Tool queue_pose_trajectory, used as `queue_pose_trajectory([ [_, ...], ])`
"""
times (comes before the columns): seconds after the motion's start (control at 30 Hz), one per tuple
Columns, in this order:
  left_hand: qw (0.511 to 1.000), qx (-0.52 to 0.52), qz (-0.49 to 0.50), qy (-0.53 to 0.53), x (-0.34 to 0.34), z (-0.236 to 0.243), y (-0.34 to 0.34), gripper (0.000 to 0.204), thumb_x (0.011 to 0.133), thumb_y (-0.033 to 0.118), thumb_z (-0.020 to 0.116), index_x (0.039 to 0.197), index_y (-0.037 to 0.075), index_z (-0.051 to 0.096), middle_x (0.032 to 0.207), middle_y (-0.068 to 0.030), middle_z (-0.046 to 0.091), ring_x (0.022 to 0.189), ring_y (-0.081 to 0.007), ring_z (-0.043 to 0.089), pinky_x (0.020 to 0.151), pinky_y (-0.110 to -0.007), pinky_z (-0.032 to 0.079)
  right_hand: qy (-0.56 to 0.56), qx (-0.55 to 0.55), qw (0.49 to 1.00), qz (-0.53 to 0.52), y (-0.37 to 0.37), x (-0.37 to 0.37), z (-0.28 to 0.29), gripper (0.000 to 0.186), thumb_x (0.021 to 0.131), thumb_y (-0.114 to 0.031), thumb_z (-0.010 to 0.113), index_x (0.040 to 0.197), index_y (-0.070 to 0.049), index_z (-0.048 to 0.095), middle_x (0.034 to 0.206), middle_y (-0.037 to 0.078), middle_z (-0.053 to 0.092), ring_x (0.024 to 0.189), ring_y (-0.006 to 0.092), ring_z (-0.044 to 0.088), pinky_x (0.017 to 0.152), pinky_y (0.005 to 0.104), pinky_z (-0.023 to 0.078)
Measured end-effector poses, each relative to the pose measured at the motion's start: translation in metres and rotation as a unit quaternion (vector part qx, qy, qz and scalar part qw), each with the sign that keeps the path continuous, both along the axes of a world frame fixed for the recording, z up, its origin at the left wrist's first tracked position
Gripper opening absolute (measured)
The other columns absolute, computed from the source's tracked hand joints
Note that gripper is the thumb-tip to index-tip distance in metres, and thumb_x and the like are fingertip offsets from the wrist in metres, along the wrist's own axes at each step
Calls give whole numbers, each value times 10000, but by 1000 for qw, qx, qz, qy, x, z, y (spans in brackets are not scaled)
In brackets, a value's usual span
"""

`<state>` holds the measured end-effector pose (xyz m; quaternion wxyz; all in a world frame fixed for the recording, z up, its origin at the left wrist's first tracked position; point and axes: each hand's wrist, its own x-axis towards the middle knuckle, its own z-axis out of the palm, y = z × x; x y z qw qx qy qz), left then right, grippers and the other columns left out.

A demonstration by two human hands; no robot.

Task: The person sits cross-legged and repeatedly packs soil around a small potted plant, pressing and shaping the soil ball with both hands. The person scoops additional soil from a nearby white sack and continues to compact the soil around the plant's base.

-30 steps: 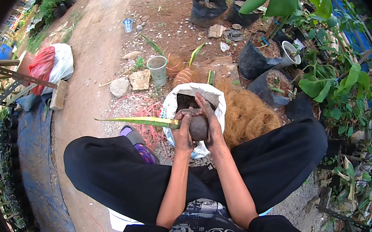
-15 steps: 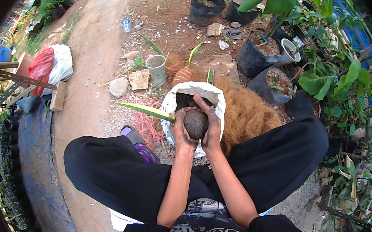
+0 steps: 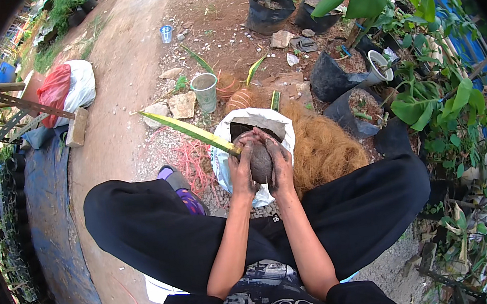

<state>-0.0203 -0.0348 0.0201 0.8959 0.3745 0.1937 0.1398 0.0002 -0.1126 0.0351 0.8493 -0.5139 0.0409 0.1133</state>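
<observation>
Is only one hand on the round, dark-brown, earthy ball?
No, the left hand and right hand cup the round, dark-brown, earthy ball from opposite sides.

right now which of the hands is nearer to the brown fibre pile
Right. The right hand is just left of the brown fibre pile; the left hand is farther left, across the dark ball.

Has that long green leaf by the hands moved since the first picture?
Yes: the leaf has swung away from the person, its tip end now overlapping the rounded pale stone.
</observation>
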Motion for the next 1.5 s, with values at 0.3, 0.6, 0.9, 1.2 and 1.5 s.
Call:
queue_pose_trajectory([
  [0.3, 968, -217, 19, 122, -3, -10, 3, 201, 904, 188, 538, 959, 15, 625, 911, -78, 651, 808, -175, 631, 740, -301, 509, -300, -326, 895, -53, 12, -8, -3, 292, 813, -55, 551, 1071, -12, 681, 1219, 154, 613, 1228, 310, 515, 1058, 437, 347],
  [0.6, 985, -168, 0, 32, -6, -10, 9, 112, 869, 113, 563, 867, 7, 597, 850, -103, 643, 766, -183, 634, 715, -308, 526, -72, -39, 996, 27, 7, -3, -2, 465, 967, -294, 444, 1300, 24, 508, 1400, 132, 459, 1297, 248, 422, 1082, 367, 303],
  [0.9, 997, -42, -30, 63, 1, 6, 10, 213, 900, 240, 591, 927, 33, 634, 949, -68, 643, 854, -163, 621, 776, -308, 496, -125, -75, 989, 1, 0, 0, 0, 457, 954, -322, 503, 1237, 31, 570, 1342, 138, 520, 1242, 226, 475, 1044, 362, 359],
  [1.2, 969, -228, -67, 63, -5, -3, 6, 226, 936, 257, 514, 1012, 67, 609, 964, -84, 653, 888, -185, 639, 822, -326, 513, -377, -320, 867, -58, 3, -2, 9, 320, 907, -213, 507, 1098, -17, 675, 1323, 183, 529, 1258, 357, 471, 1049, 424, 353],
  [1.5, 993, -94, 52, 40, -7, 8, -4, 131, 893, 106, 546, 873, -16, 590, 891, -143, 647, 859, -211, 632, 828, -327, 503, -75, -7, 996, -45, 15, -9, -3, 447, 968, -248, 459, 1263, 83, 510, 1293, 177, 539, 1196, 273, 517, 1039, 390, 369],
])
